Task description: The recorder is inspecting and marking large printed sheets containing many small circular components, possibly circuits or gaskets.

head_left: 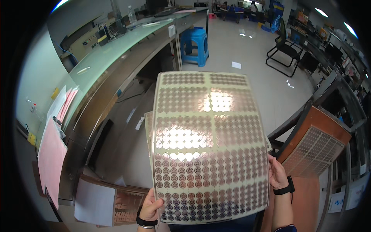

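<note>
A large circuit board panel (208, 154), pale with rows of shiny round copper-coloured pads, stands tilted up in front of me. My left hand (151, 205) grips its lower left edge, with the thumb on the front face. At the right edge, a little higher, my right hand (277, 173) holds it with the fingers partly behind. Edges of at least one more panel (148, 125) peek out behind the first; how many are there is hidden. Both wrists carry black bands.
A glass-topped bench (91, 63) runs along the left, with pink papers (52, 162) clipped at its end. A stack of panels (129, 205) lies lower left. Another panel (315, 149) leans on a brown board at right. Beyond are a blue stool (195, 46) and a black chair (286, 48).
</note>
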`<state>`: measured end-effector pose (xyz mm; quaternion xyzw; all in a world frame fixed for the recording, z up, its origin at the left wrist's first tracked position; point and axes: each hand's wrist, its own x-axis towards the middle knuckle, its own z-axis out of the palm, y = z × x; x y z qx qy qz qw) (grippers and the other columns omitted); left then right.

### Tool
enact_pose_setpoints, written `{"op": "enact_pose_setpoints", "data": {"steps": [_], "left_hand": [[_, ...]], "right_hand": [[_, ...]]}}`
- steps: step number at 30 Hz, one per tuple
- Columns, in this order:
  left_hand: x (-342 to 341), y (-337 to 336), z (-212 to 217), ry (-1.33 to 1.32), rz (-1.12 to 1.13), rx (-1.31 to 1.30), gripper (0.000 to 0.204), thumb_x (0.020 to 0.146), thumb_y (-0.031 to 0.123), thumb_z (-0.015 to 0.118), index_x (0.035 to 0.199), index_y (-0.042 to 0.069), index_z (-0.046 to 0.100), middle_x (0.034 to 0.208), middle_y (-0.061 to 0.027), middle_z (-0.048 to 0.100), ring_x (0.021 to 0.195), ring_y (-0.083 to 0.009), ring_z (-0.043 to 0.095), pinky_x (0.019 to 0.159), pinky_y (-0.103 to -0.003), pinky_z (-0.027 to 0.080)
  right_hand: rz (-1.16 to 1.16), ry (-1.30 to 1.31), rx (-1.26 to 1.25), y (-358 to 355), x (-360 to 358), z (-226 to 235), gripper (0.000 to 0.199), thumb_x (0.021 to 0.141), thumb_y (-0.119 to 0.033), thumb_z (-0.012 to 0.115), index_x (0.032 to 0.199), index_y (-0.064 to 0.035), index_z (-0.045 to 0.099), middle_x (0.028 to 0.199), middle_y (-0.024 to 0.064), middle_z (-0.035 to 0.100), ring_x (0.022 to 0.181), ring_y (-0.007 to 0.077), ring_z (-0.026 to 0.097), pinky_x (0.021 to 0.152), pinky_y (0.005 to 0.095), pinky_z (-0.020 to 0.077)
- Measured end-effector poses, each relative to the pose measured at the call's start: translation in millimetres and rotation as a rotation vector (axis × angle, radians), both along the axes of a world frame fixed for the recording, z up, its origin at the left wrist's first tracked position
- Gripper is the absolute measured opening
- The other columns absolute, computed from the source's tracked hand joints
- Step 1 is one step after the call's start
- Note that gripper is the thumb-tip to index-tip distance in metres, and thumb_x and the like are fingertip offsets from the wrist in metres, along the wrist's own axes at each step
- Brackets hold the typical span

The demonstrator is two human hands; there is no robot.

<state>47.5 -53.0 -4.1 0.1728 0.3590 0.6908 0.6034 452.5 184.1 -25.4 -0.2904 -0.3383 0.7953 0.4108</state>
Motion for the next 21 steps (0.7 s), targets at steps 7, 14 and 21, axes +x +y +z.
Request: {"op": "enact_pose_setpoints", "data": {"steps": [7,14,21], "left_hand": [[-28,20,7,0.356,-0.164,0.075,0.053,0.097,0.029,0.057,0.139,-0.001,0.042,0.133,-0.0157,0.056,0.120,-0.0240,0.056,0.103,-0.038,0.043],[43,51,4,-0.174,0.236,0.164,0.052,0.102,0.041,0.042,0.143,0.009,0.039,0.146,-0.0112,0.044,0.132,-0.0279,0.044,0.112,-0.048,0.034],[10,41,-34,-0.164,0.330,-0.093,0.033,0.099,0.027,0.054,0.126,0.008,0.053,0.120,-0.0054,0.061,0.107,-0.0184,0.058,0.094,-0.037,0.047]], "right_hand": [[-0.192,0.050,0.110,6,-10,37,0.042,0.099,-0.018,0.050,0.136,0.0028,0.044,0.132,0.0142,0.056,0.117,0.0239,0.057,0.099,0.0376,0.0470],[-0.428,0.175,0.098,-10,-45,21,0.045,0.097,-0.013,0.055,0.137,0.0011,0.042,0.134,0.0119,0.053,0.121,0.0242,0.053,0.104,0.0388,0.0416],[-0.397,0.225,0.152,-29,-35,19,0.043,0.095,-0.012,0.056,0.135,0.0009,0.045,0.132,0.0114,0.056,0.121,0.0241,0.055,0.104,0.0403,0.0430]]}}
